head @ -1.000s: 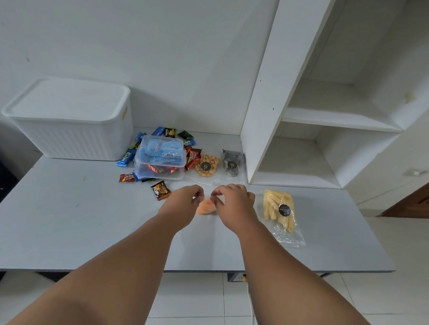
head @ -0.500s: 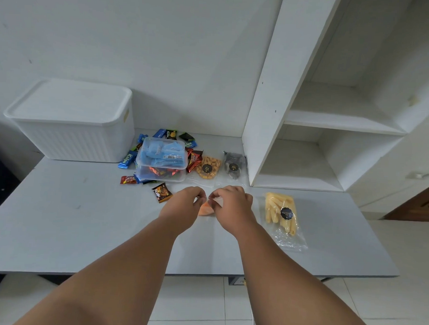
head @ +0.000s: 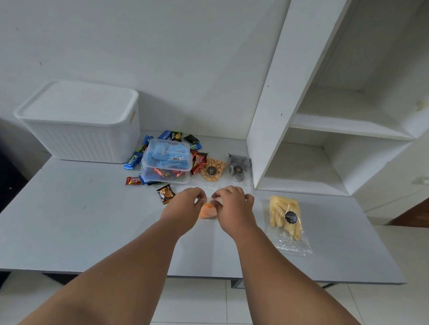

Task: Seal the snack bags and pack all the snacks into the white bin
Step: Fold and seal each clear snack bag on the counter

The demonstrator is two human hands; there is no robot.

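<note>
Orange bag: a small clear pouch with a pale orange snack showing through, lying at the middle of the surface, a little nearer the back edge than the front. Most of it is hidden by the hands. The left grip and the right grip come in from the front edge, and each pinches the bag's clear top between thumb and fingertips, the two close together.

The surface is a pale grey slab set against a plain white wall, with white floor tiles below its front edge. A white shelf unit with open compartments stands on the back right corner.

The bin, white and ribbed with its lid on, sits at the back left corner. Just beside it, along the back edge, two clear tubs are stacked, the top one full of blue packets, the lower one of red ones. Loose wrappers in blue, green and red lie around them, and one dark packet lies apart, just left of the left grip. Between the tubs and the shelf unit lie a nut bag and a disc bag, each with a round black label. A stick bag of yellow sticks lies toward the right edge, near the right grip.
</note>
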